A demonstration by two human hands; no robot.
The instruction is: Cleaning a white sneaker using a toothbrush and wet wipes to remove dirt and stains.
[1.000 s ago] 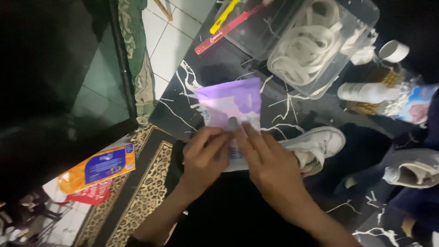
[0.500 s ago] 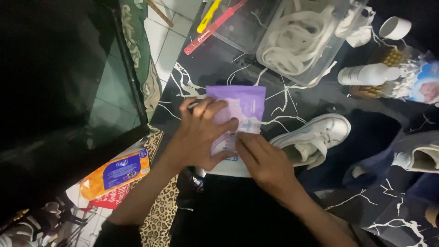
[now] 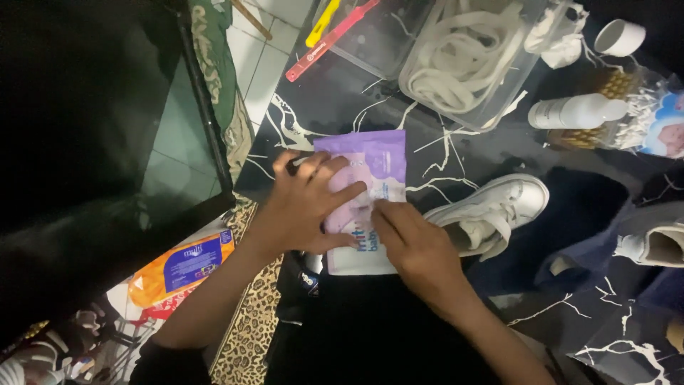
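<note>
I am counting one purple wipes packet [image 3: 367,196] under my two hands, the left hand [image 3: 303,207] and the right hand [image 3: 417,246]. I am seeing two white sneakers: one [image 3: 491,210] just beside the packet, another [image 3: 652,242] at the right edge. I am counting one clear tub [image 3: 531,68] holding white laces, one white bottle [image 3: 577,112], one white cup [image 3: 618,37], one yellow brush [image 3: 323,23], one pink brush [image 3: 331,40] and one orange packet [image 3: 182,267].

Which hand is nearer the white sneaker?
Right. The right hand lies just beside the white sneaker on the purple packet; the left hand sits on the packet's far side.
</note>
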